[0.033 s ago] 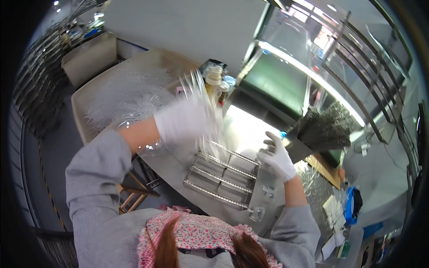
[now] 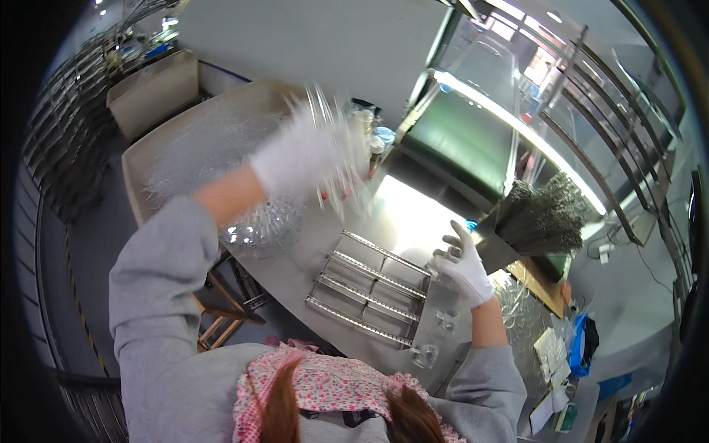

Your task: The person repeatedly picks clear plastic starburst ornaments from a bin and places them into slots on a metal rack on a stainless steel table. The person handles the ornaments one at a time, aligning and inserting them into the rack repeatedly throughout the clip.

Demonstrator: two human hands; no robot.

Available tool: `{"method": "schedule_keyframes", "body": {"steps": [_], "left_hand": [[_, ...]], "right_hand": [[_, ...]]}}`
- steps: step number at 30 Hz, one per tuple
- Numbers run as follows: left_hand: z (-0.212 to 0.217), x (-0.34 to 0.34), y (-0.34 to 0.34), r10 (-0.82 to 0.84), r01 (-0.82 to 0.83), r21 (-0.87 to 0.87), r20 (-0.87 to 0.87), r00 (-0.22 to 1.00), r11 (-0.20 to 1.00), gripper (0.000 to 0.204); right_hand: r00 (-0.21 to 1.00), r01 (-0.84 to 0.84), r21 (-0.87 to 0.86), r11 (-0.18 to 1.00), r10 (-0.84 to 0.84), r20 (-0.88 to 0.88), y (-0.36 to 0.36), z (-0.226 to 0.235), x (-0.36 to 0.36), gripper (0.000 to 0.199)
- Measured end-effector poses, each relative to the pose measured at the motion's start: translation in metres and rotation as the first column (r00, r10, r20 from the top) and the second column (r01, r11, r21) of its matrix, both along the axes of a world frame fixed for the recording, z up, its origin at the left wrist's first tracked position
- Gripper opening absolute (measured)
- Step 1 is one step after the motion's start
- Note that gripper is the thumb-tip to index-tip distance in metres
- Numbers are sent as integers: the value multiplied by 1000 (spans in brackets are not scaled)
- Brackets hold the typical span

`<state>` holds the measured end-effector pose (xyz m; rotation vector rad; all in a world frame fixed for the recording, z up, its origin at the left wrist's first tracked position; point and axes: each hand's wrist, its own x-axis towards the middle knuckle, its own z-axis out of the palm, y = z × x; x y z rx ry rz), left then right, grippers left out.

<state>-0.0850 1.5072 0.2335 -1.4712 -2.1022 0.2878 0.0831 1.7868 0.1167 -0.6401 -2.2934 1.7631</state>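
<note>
Clear thin strips (image 2: pixel 344 159): bunch in the left hand (image 2: pixel 295 151), held up over the far-left side of the metal table (image 2: pixel 292 277). Motion blur on both. Strips stick out above and below the glove, so the hand is closed round them; individual fingers can't be made out.

Metal rack (image 2: pixel 378 276) lies flat on the table in front of the body: parallel notched bars, cross pieces between. Strips are well apart from it.

Right hand (image 2: pixel 467 269), white glove, is at the rack's far right corner. Fingers parted and part bent, nothing visible in the grip. Can't tell if it touches the rack.

Two small clear pieces (image 2: pixel 447 320) sit just right of the rack. Left of the strips: big beige tub (image 2: pixel 136 184) with a tangled clear pile (image 2: pixel 203 159). Bottles (image 2: pixel 377 145) just right of the strips, behind the table.

Past the right hand: dark wiry bundle (image 2: pixel 543 214) in a metal holder. Beyond: green belt (image 2: pixel 461 151) under a bright tube lamp (image 2: pixel 532 133).
</note>
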Motion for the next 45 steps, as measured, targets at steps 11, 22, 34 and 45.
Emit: {"method": "schedule_keyframes", "body": {"steps": [11,22,34,45], "left_hand": [[-194,89,94,-421,-144,501,498,-759,853,59],[-235,143,112,-663,196,634,696,276,748,64],[-267,85,68,-589,-60,650,720,367,757,68],[-293,78,38,-594,-442,628,770,233,641,53]], "right_hand": [[725,34,790,613,529,-442,-42,-37,42,57],[875,-335,-574,747,473,105,0,-103,108,77],[787,-446,-710,545,617,-21,-31,-153,1,86],[802,-528,-190,828,559,210,-24,-175,-22,80]]}}
